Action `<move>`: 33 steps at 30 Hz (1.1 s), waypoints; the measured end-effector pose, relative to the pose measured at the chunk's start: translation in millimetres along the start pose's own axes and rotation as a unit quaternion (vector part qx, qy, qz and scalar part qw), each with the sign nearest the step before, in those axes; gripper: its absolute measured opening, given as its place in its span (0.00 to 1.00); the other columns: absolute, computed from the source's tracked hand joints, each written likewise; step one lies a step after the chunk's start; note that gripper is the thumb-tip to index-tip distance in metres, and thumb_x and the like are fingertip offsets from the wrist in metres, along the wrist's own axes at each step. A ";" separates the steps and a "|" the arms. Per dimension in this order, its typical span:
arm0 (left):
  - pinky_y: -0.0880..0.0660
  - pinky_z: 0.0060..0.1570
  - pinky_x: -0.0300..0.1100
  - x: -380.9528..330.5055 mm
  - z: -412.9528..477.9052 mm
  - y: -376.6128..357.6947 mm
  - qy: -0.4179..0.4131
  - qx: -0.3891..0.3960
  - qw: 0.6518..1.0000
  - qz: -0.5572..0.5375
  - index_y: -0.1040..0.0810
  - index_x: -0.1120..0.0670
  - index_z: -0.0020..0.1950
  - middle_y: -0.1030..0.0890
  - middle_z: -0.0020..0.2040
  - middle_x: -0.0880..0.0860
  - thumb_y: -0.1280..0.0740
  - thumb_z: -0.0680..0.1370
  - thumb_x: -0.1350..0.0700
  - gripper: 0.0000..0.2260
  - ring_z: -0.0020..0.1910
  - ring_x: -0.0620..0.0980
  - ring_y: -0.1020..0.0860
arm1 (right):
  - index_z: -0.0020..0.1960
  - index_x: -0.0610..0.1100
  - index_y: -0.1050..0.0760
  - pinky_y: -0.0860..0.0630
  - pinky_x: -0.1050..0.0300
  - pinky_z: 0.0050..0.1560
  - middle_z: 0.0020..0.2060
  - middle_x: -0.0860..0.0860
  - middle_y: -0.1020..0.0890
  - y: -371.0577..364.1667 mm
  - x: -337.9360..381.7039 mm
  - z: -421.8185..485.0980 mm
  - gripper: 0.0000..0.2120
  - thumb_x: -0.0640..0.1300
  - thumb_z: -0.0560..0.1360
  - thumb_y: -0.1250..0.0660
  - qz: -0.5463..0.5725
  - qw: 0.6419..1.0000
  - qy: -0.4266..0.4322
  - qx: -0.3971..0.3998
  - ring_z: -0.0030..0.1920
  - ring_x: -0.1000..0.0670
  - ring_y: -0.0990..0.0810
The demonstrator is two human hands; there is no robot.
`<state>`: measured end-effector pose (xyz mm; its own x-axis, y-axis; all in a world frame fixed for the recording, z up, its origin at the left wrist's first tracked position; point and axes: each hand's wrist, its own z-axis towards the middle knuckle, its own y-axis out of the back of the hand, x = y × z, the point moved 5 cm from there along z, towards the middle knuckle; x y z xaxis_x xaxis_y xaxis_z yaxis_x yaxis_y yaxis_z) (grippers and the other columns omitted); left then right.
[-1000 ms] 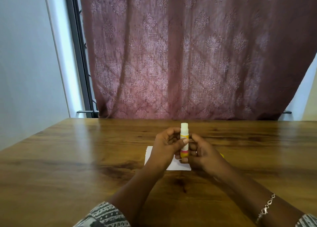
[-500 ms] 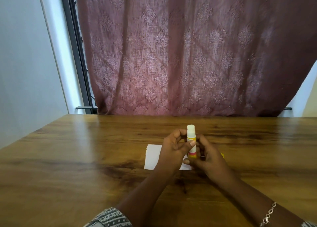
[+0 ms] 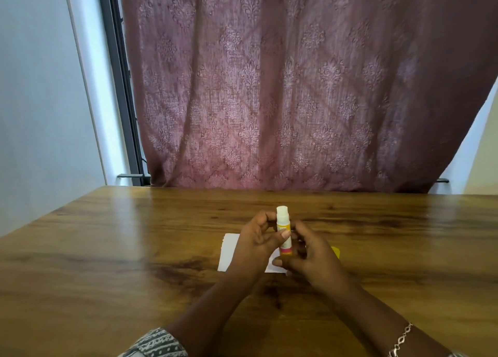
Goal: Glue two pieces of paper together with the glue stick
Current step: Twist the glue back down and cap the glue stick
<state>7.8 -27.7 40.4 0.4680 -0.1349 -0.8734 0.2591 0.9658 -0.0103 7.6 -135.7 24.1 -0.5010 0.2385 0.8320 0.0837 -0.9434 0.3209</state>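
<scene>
A glue stick [image 3: 283, 223] with a white top and a yellow and pink body stands upright between both hands, above the table. My left hand [image 3: 256, 246] grips its body, thumb across the label. My right hand [image 3: 314, 257] holds its lower end with the fingertips. Under the hands a white sheet of paper [image 3: 228, 251] lies flat on the wooden table [image 3: 107, 249], mostly hidden. A small yellow thing [image 3: 336, 251] peeks out behind my right hand; I cannot tell what it is.
A dark pink patterned curtain [image 3: 296, 87] hangs behind the table's far edge. A white wall [image 3: 40, 87] and a dark window frame [image 3: 118, 87] stand at the left. A bracelet [image 3: 400, 339] is on my right wrist.
The view has shifted slightly. Both hands keep hold of the upright glue stick over the paper, with my right fingers shifting slightly at its lower end.
</scene>
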 end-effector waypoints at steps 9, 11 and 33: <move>0.23 0.44 0.40 -5.9 3.7 1.7 -0.016 0.010 1.000 -0.016 0.26 0.59 0.50 0.21 0.44 0.57 0.36 0.74 0.67 0.07 0.42 0.48 0.22 | 0.49 0.50 0.27 0.24 0.59 0.27 0.35 0.47 0.24 -0.7 3.6 4.7 0.22 0.26 0.66 0.32 0.116 0.993 0.002 0.029 0.28 0.53 0.22; 0.25 0.51 0.47 -6.5 4.5 2.4 -0.018 0.008 1.000 -0.015 0.26 0.60 0.52 0.22 0.47 0.59 0.36 0.74 0.67 0.08 0.47 0.53 0.23 | 0.49 0.50 0.28 0.25 0.60 0.25 0.34 0.47 0.25 -2.7 6.5 6.4 0.23 0.27 0.63 0.28 0.094 0.995 0.010 0.020 0.25 0.54 0.23; 0.25 0.42 0.31 3.7 22.2 -3.9 -0.005 0.018 1.000 0.011 0.26 0.51 0.48 0.20 0.44 0.49 0.35 0.74 0.65 0.10 0.42 0.40 0.20 | 0.53 0.51 0.27 0.20 0.59 0.37 0.40 0.55 0.16 21.4 -1.2 17.6 0.19 0.31 0.70 0.34 0.029 0.998 0.003 0.056 0.43 0.50 0.16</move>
<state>27.3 -37.0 48.0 0.4823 -0.1158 -0.8683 0.2791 0.9599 0.0270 25.2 -152.2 37.9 -0.4976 0.1822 0.8481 0.2084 -0.9239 0.3208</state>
